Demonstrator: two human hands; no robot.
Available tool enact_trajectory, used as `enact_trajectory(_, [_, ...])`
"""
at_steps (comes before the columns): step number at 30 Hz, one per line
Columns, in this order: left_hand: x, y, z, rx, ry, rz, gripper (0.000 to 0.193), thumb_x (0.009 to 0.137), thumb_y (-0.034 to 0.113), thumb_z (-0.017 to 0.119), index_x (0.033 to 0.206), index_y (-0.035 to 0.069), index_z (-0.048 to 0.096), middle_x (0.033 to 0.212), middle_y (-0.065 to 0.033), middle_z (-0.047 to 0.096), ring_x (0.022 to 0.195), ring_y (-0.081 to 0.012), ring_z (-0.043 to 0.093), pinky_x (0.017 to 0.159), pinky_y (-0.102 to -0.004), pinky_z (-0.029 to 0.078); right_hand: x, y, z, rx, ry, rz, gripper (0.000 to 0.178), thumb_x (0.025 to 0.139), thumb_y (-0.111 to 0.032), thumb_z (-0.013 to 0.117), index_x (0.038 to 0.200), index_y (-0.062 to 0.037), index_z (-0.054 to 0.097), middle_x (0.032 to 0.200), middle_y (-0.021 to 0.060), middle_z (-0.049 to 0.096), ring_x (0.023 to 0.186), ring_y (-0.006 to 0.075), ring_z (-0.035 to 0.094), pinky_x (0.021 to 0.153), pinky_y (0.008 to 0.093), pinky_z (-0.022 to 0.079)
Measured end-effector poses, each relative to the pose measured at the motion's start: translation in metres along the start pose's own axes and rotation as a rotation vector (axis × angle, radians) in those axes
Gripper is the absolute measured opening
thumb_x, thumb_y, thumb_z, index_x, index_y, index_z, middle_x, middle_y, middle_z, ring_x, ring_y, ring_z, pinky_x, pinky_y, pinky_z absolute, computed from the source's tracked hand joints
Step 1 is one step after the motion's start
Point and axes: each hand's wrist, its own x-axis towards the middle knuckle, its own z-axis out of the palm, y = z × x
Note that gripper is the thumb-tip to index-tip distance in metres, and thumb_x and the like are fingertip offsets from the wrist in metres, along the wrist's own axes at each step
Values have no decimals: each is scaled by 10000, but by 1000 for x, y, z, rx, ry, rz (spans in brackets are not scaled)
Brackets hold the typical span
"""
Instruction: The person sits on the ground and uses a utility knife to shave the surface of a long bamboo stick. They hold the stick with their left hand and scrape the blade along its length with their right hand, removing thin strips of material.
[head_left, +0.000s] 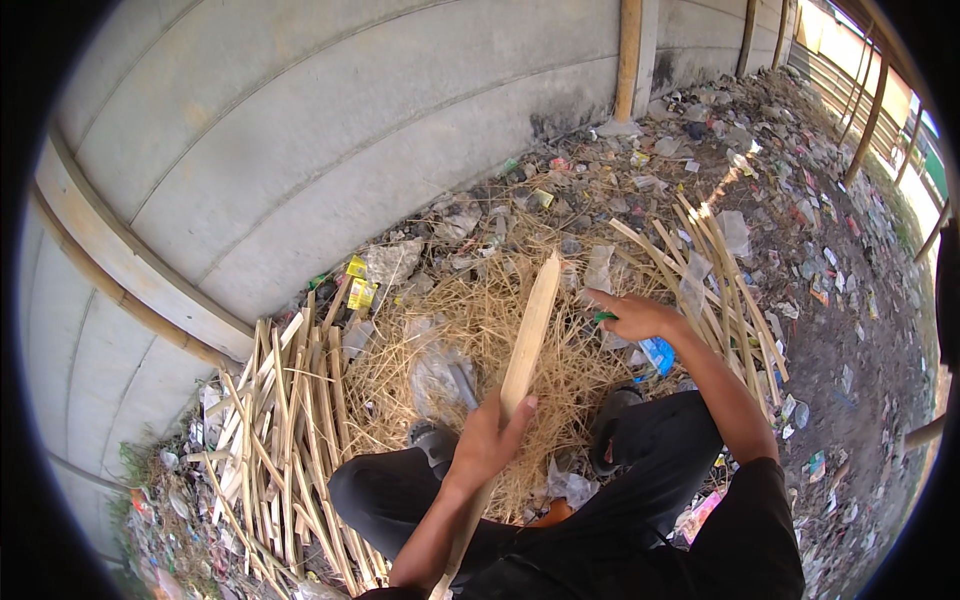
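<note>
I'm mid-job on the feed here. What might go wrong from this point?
Splinters: the left hand grips the wooden strip bare, so a rough edge might pierce the skin.
A jab: the strip's top narrows to a tip, and the right hand is near it, so a sudden shift may poke the fingers.
A slip: loose straw-like shavings lie around the shoes, so footing could give way.

Left hand [485, 445] grips wooden strip [532, 335] | right hand [640, 318] holds green object [605, 316] | shavings [555, 420] on ground | sticks [290, 430] piled at left | grey wall [350, 110] ahead
</note>
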Motion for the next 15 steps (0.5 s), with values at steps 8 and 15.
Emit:
enact_trajectory(8, [-24,56,-13,-2,-40,-51,568,1113,431,644,1379,-70,620,739,-188,689,679,-295,727,650,-435,548,-4,-16,-22,321,446,-148,578,1057,-509,691,1400,-47,641,834,154,732,783,309,726,784,490,567])
enact_trajectory(15, [-41,55,-10,89,12,-5,587,1104,452,654,1346,-81,604,729,-238,701,674,-397,747,636,-483,553,-46,-78,-40,1224,270,-400,556,1162,-514,535,1334,-13,703,737,4,608,452,21,352,449,230,270])
